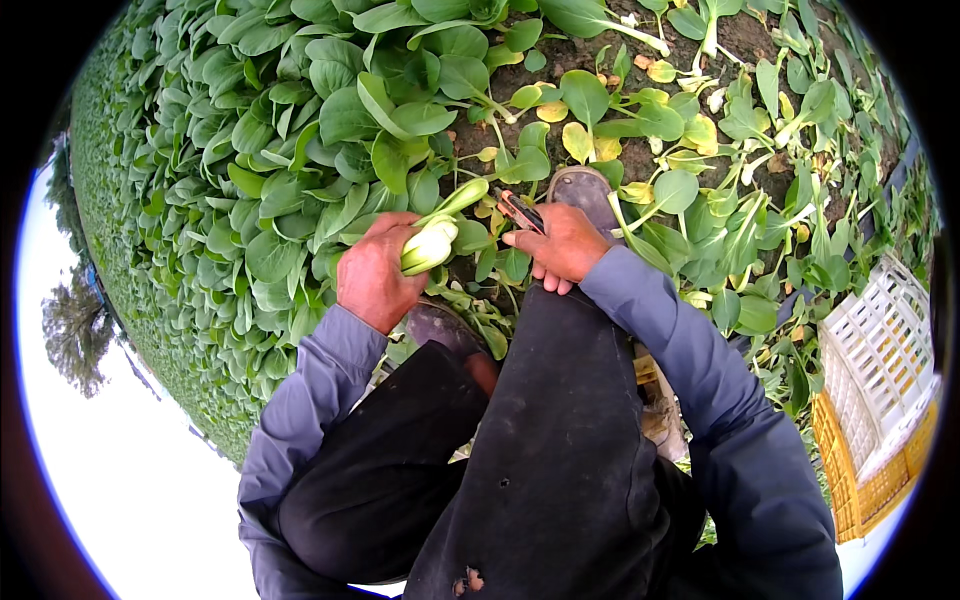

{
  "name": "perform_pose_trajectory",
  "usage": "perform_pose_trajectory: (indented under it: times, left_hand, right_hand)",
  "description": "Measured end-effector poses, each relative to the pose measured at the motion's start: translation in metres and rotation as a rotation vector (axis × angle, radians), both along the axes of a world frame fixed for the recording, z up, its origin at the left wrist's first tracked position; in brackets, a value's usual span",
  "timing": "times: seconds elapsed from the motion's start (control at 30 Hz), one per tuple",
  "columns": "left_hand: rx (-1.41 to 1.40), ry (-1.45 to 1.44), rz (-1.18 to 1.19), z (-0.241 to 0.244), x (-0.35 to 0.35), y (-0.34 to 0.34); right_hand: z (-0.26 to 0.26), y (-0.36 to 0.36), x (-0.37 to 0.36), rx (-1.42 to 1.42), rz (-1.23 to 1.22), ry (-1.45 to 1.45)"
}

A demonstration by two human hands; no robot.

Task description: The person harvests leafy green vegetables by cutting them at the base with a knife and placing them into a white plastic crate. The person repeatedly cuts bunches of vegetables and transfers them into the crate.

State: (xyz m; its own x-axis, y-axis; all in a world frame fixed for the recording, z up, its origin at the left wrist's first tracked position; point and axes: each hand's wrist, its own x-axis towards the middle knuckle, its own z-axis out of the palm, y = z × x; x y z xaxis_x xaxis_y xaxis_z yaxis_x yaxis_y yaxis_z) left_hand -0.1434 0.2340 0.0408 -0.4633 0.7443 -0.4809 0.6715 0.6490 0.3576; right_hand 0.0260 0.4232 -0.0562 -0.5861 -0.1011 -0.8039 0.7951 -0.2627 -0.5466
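My left hand (379, 274) is closed around a head of bok choy (429, 247), its pale cut base pointing right towards my other hand and its leaves mostly hidden behind the fingers. One outer stalk sticks out from the rest. In my right hand (561, 247), above my knee, is a small cutting tool with an orange and black handle (521, 211); its blade cannot be made out. A short gap separates the tool from the bok choy. Both hands are over the edge of the growing bok choy plants (300, 157).
Trimmed leaves and stalks (742, 217) litter the soil (637, 161) ahead and to the right. My shoes (581, 195) stand at the edge of the dense plants. At the far right, a white plastic crate (885, 345) sits on a yellow plastic crate (836, 465).
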Motion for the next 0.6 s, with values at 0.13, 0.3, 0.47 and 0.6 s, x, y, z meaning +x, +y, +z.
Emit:
perform_pose_trajectory:
  times: [0.13, 0.3, 0.47, 0.6]
  left_hand:
    - [0.091, -0.438, 0.303, 0.021, -0.020, 0.004]
    - [0.175, -0.876, 0.570, 0.044, -0.006, 0.013]
    - [0.125, -0.941, 0.540, 0.050, 0.005, 0.018]
    - [0.271, -0.945, 0.609, 0.060, -0.005, 0.025]
  right_hand:
    - [0.011, -0.007, 0.025, -0.021, -0.443, 0.095]
    - [0.033, -0.002, 0.021, -0.138, -0.863, 0.317]
    - [0.040, 0.003, 0.014, -0.202, -0.922, 0.350]
    - [0.039, 0.009, 0.023, -0.069, -0.822, 0.368]
